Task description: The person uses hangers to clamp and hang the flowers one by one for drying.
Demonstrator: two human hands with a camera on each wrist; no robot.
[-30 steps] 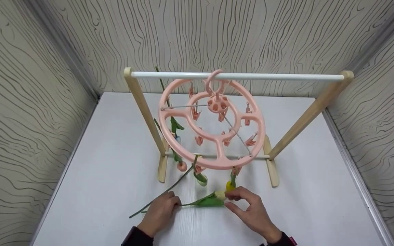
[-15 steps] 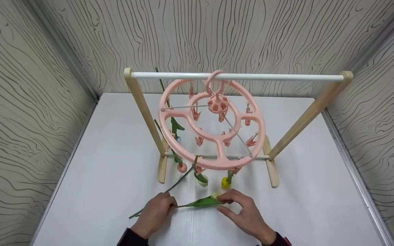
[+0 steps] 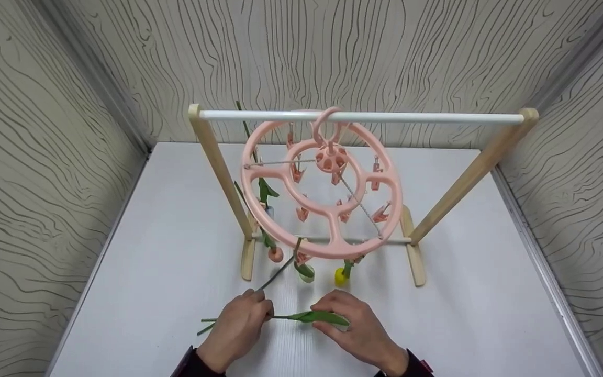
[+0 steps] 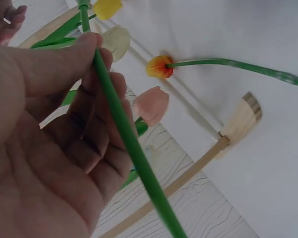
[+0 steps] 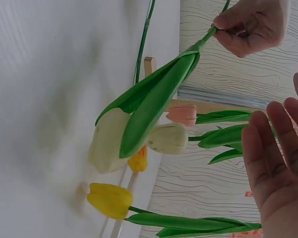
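Observation:
My left hand (image 3: 241,324) pinches the green stem (image 4: 124,129) of an artificial white tulip between thumb and fingers, over the front of the table. The tulip's bloom (image 5: 108,144) and long green leaves point right, toward my right hand. My right hand (image 3: 354,324) is beside the leaves (image 3: 318,317), its fingers extended and apart from the flower in the right wrist view; it hides the bloom in the head view. Just beyond, a yellow tulip (image 3: 340,276), another white tulip (image 3: 305,272) and a pink tulip (image 3: 275,255) hang bloom-down from a pink round clip hanger (image 3: 341,250).
The hanger hooks over the white bar (image 3: 427,117) of a wooden-legged rack (image 3: 469,188). Several small pink clips (image 3: 380,213) dangle from its rings. An orange-red tulip (image 4: 160,67) lies on the white table (image 3: 469,324), its stem passing by my left hand. Patterned walls (image 3: 385,52) surround the table.
My right hand has moved left along the tulip, from its bloom to its leaves. My left hand has shifted slightly left and turned a little. The hanging yellow tulip has swung left.

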